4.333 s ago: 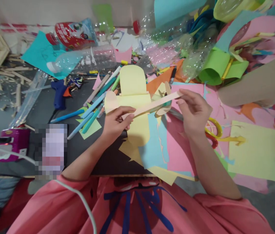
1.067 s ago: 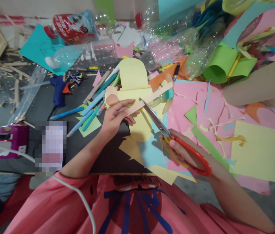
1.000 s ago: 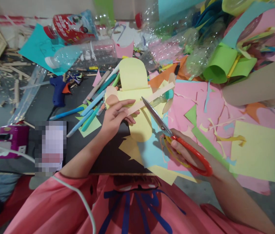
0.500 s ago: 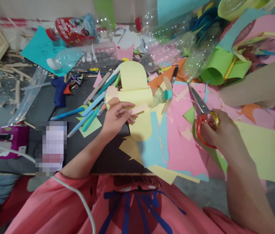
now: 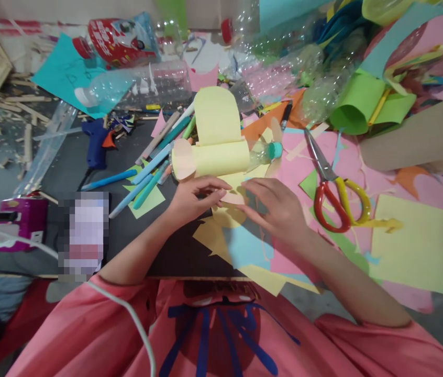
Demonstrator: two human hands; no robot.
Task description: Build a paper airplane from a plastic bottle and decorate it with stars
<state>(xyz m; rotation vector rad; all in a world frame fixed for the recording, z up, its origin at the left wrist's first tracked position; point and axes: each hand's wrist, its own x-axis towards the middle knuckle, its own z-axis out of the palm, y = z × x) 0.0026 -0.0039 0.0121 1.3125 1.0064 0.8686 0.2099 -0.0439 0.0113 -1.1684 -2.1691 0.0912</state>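
I pinch a small peach paper piece (image 5: 234,197) between my left hand (image 5: 194,199) and right hand (image 5: 278,207), fingertips closed on it, just below the yellow paper craft (image 5: 216,141); scissors (image 5: 333,183) lie beside them.

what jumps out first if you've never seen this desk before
The eye goes first to the yellow paper plane, built around a bottle with a teal cap, at the middle of the desk. Just below it the left hand and the right hand meet over a small peach paper strip. To the right, red and yellow scissors lie on the pink paper.
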